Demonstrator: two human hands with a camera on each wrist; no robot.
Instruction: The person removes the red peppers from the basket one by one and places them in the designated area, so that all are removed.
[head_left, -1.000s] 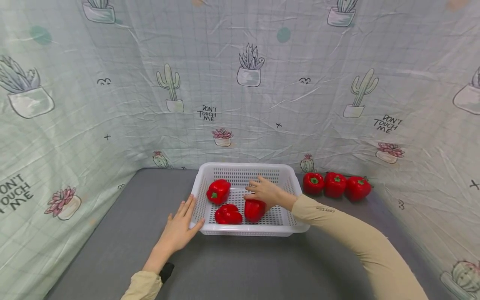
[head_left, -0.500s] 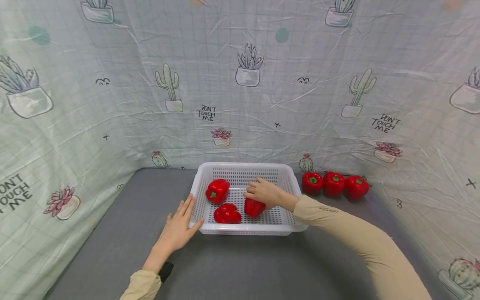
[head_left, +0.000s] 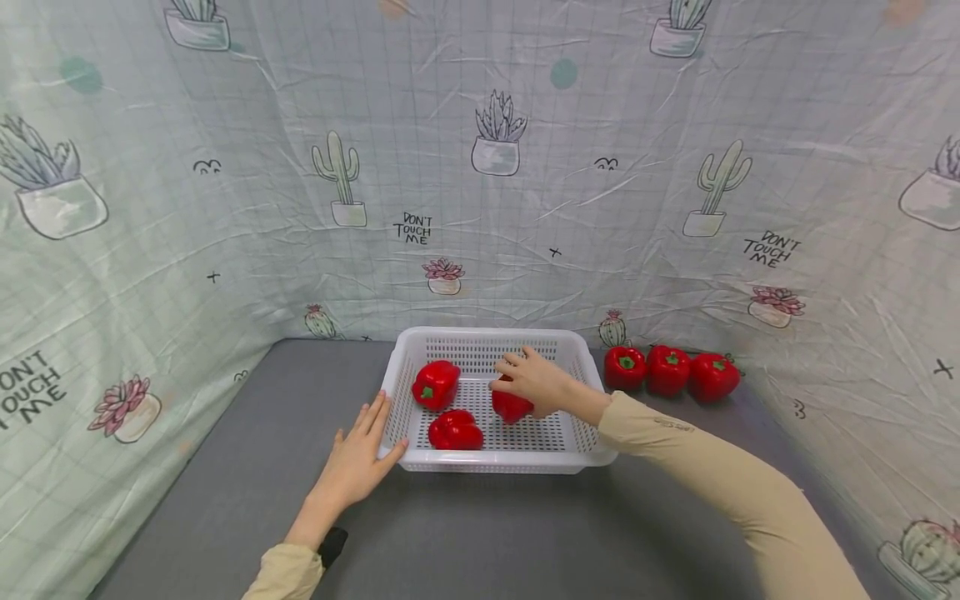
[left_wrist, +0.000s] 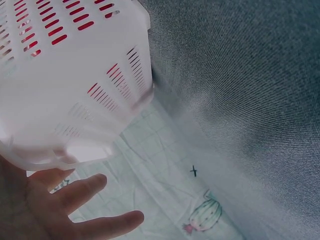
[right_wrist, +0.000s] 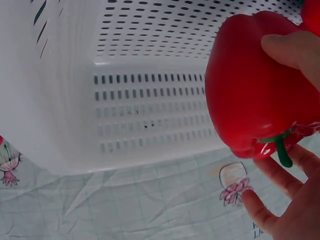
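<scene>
A right hand (head_left: 534, 382) gripped a glossy red bell pepper (head_left: 512, 406) just above the floor of a white perforated plastic basket (head_left: 570, 454), while the left hand (head_left: 358, 454), fingers straight and relaxed, rested against the basket's left wall.

We see open mesh floor in the white basket's (head_left: 498, 460) right half; two red peppers (head_left: 436, 384) (head_left: 455, 430) crowd its left; three peppers (head_left: 668, 370) line the backdrop outside.

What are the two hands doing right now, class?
Left hand: open, flat against the white basket.
Right hand: gripping a red pepper.
</scene>
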